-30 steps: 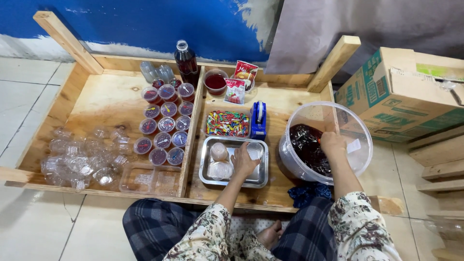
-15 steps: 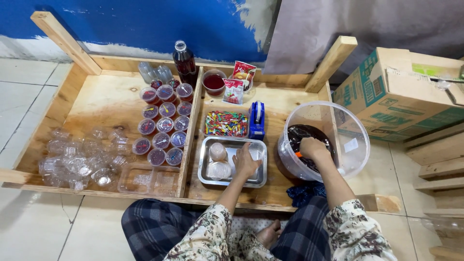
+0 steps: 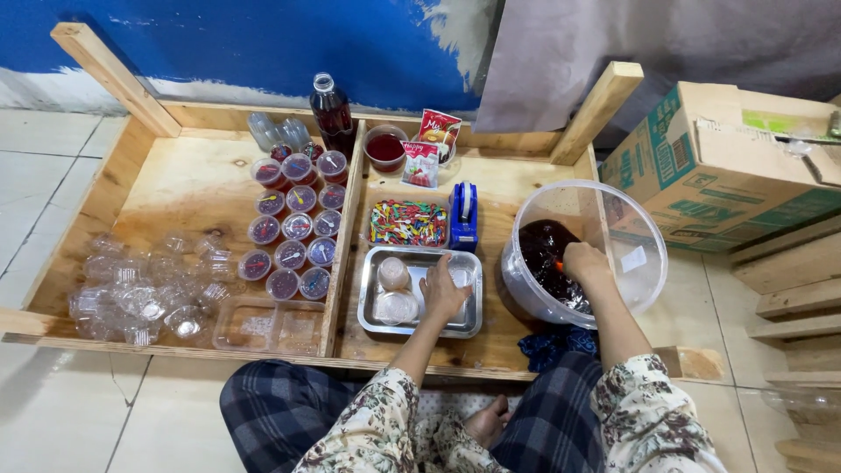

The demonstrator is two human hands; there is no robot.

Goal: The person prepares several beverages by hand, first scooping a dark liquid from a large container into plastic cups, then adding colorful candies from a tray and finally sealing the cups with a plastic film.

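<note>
As my right hand sits lower in the tub than it did a second ago, these lines stand:

Right hand (image 3: 585,263): it has gone from the far rim down into the clear tub (image 3: 644,263), onto the dark red jelly (image 3: 543,250); my fingers are curled together round something small and orange, which I judge is a scoop handle.

Left hand (image 3: 442,293): it has not moved; it rests in the steel tray (image 3: 420,326), fingers bent over a small clear cup (image 3: 457,278). I cannot tell if they clamp it or only steady it.

Meaning: I judge the scooping has begun, and the cup under my left hand waits for a fill.

Jelly: in the tub's left half, at the bottom.

Filled cups (image 3: 296,226): lidded, in rows in the left bay, next to a heap of empty cups (image 3: 140,289).

Hidden: the scoop's bowl is under my hand; the cup's contents are covered by my fingers.

Hard to make out: what is in the two pale cups (image 3: 394,289) in the tray; a blue cloth (image 3: 552,343) is half under the tub.
</note>
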